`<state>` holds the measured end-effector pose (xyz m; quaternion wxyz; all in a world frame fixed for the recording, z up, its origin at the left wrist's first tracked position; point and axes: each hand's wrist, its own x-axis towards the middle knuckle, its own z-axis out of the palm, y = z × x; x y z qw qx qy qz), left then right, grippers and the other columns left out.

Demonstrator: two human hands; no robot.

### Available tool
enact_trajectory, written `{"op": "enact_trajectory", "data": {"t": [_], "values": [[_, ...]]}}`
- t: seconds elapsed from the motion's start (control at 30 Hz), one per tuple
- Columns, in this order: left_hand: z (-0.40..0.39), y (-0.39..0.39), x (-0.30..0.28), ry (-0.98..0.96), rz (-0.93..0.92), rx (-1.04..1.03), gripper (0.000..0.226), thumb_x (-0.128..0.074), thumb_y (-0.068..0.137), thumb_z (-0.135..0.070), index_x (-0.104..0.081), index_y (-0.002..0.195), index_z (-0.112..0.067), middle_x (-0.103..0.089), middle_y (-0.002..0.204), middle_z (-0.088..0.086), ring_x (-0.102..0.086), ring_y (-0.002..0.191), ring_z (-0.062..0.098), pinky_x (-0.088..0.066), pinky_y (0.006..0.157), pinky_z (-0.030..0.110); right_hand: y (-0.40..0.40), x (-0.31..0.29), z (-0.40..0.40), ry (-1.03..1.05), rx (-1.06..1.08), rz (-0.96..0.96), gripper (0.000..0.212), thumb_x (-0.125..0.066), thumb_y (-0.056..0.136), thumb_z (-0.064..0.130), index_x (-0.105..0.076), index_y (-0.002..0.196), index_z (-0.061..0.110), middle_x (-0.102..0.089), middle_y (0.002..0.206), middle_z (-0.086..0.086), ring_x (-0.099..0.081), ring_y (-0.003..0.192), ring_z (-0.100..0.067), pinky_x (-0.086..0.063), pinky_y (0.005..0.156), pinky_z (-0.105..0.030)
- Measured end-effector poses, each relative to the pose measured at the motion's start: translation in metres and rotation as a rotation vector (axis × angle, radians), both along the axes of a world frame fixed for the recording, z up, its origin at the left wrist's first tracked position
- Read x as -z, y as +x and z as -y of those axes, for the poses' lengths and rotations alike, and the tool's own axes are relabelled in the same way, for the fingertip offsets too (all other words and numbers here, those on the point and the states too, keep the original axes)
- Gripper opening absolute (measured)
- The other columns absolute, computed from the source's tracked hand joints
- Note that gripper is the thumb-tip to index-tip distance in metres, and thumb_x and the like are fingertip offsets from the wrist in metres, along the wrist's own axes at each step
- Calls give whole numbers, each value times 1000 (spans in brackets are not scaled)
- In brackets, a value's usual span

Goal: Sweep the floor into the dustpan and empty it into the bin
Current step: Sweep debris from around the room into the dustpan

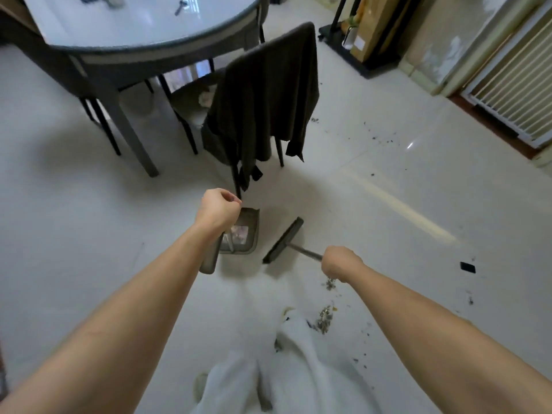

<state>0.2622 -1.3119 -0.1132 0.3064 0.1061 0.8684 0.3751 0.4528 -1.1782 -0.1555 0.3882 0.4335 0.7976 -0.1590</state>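
Head view. Left hand (219, 211) fisted round the dustpan (243, 234) handle; right hand (340, 262) clenched on the broom (283, 240) shaft. Debris pile (325, 316) lies near the feet, behind the brush head (further specks toward the gate). Advice: reach behind the pile, draw it panward with the lip flat.

Round glass-topped desk (155, 31) stood upper left. Chair (191, 115) tucked beside it, dark garment (265, 94) draped over backrest. Cardboard boxes (369, 28) on black stand upper right. White slatted gate (516, 94) at far right.
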Motion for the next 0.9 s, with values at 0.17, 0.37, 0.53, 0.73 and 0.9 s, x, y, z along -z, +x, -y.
{"op": "enact_trajectory", "data": {"t": [0.17, 0.37, 0.53, 0.73, 0.9], "values": [[138, -36, -20, 54, -13, -213, 21, -50, 85, -2, -63, 77, -15, -54, 67, 4, -46, 57, 21, -39, 54, 25, -64, -16, 105, 39, -135, 1, 27, -44, 95, 12, -60, 116, 5, -67, 110, -10, -65, 98, -25, -52, 81, -34], [278, -71, -28, 47, -54, -421, 26, -44, 86, -1, -67, 86, -12, -54, 70, -1, -51, 65, 24, -43, 64, 24, -137, -2, 207, -339, 275, 92, 32, -35, 95, 0, -40, 63, 6, -44, 33, -5, -38, 19, -12, -30, 30, -12], [360, -116, -33, -20, -102, -535, 29, -44, 84, -2, -68, 82, -18, -58, 68, -2, -52, 59, 24, -40, 57, 23, -207, 4, 278, -300, 235, -84, 26, -42, 92, 2, -43, 66, 5, -47, 54, -9, -44, 36, -16, -33, 37, -16], [424, -204, -37, -16, -116, -697, 27, -45, 84, 0, -67, 81, -16, -54, 66, 1, -49, 55, 21, -37, 44, 21, -326, 0, 334, -663, 310, -104, 14, -35, 89, -4, -44, 81, 3, -51, 66, -11, -50, 35, -13, -44, 40, -18], [453, -300, -34, -10, -100, -782, 25, -48, 88, 0, -63, 75, -16, -52, 64, 0, -46, 58, 18, -36, 49, 22, -442, 2, 354, -651, 315, -208, 22, -35, 84, -7, -42, 68, 7, -37, 52, -2, -33, 29, -12, -30, 34, -12]]}}
